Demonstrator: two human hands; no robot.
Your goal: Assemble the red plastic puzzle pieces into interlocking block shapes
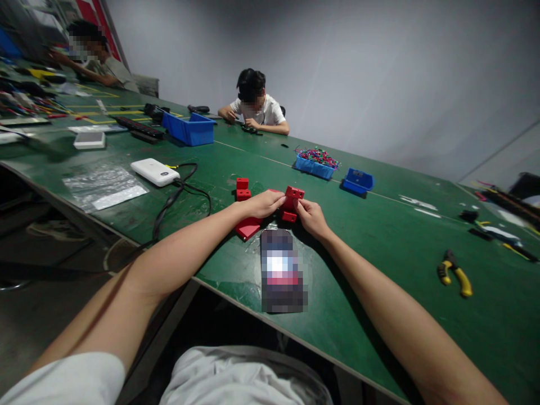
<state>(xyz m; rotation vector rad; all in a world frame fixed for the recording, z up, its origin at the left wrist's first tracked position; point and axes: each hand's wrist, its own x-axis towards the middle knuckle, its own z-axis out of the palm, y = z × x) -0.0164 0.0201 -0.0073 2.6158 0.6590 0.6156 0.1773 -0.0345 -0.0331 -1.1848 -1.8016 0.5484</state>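
Observation:
A red block-like piece (pixel 294 193) with small holes in its top stands upright between my two hands. My right hand (pixel 312 218) is closed, thumb and fingers pinching its right side. On the other side my left hand (pixel 269 203) is closed too, its fingertips pinched against the block's left edge. Beneath and beside my left wrist lie a flat red piece (pixel 248 228) and a smaller red block with holes (pixel 243 194), partly covered by the hand and forearm. A phone (pixel 282 304) with a blurred screen lies just in front of the held block.
The green table (pixel 379 281) carries yellow-handled pliers (pixel 453 275) at right. Beyond my hands are a blue bin of colourful wires (pixel 316 163) and a small blue bin (pixel 358 181). At left lie a white power bank (pixel 154 171) with a black cable and a plastic bag (pixel 101 188). Two people sit farther away.

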